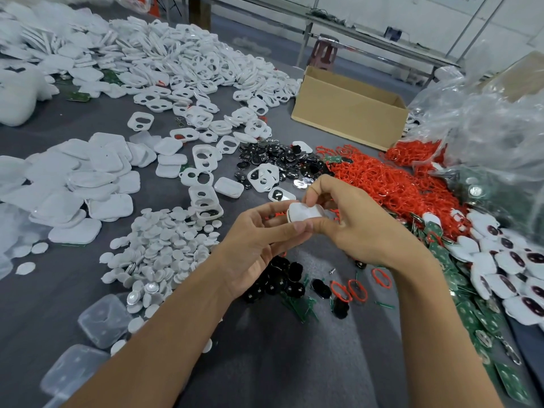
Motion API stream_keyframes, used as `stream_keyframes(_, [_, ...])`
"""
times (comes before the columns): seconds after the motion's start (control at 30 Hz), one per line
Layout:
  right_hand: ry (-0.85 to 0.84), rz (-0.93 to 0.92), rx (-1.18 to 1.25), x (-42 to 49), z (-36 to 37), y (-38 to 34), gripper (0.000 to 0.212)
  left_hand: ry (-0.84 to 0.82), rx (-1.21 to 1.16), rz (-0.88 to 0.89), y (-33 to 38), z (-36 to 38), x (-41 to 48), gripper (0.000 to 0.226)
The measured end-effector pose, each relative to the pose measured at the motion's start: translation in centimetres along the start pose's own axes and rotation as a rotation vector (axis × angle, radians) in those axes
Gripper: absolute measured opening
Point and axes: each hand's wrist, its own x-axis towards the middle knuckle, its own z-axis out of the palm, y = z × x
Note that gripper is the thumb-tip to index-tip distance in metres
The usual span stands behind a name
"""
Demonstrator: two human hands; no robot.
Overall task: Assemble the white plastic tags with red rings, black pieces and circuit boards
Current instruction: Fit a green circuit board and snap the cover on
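A single view is given, taken by a wide-angle camera worn on the head. It is aimed forward and down across the counter (265, 363). The left hand (256, 240) and right hand (362, 228) are seen close, near the middle of the frame, and both forearms are brought in from the lower edge. The far stretch of the counter and a cardboard box (347, 113) are caught in the upper half.
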Motion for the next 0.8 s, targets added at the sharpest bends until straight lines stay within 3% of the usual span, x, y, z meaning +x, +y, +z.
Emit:
stream_keyframes(0.43, [0.073,0.050,-0.042,0.4,0.5,-0.1,0.034,0.064,0.112,0.098,-0.3,0.3,-0.1,0.033])
stream_keyframes(0.67, [0.206,-0.020,-0.084,0.8,1.2,-0.4,0.042,0.143,0.188,0.145,-0.1,0.2,-0.1,0.042])
stream_keyframes(0.8, [0.222,-0.022,-0.071,1.2,1.7,-0.3,0.036,0.145,0.122,0.171,0.0,0.1,0.0,0.046])
